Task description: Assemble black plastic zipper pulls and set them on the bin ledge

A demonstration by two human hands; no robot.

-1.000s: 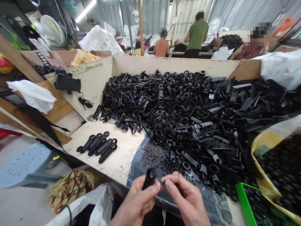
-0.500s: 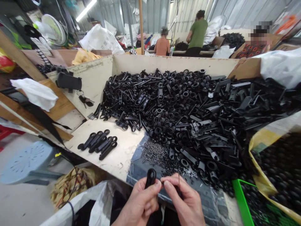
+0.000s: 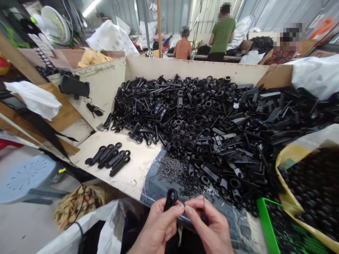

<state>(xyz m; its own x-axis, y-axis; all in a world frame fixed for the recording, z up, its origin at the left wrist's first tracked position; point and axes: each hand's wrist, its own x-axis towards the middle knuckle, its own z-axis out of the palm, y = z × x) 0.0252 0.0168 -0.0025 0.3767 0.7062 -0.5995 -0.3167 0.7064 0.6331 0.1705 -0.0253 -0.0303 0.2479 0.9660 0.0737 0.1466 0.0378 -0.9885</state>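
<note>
My left hand (image 3: 161,222) is closed round a black plastic piece with a ring-shaped end (image 3: 171,198), its ring standing up past the fingers. Close beside it, my right hand (image 3: 208,222) is closed, thumb and forefinger pinched near the left thumb. A thin rod (image 3: 203,203) sticks up between the right fingers, with something dark in the palm below it; its kind is hidden. Whatever may be between the fingertips is too small to name. Beyond the hands lie small grey metal pieces (image 3: 172,168) and white pins (image 3: 211,189) on a dark sheet (image 3: 152,183).
Several similar black ring-ended pieces (image 3: 109,157) lie in a row at left. A large heap of black plastic parts (image 3: 185,113) fills the bin. To the right are a green tray (image 3: 267,225) and a yellow-edged sack (image 3: 283,158) of black balls. People (image 3: 222,33) work behind.
The camera view has shifted slightly. My fingertips have drawn a little apart; the left hand still holds the black ring-ended piece.
</note>
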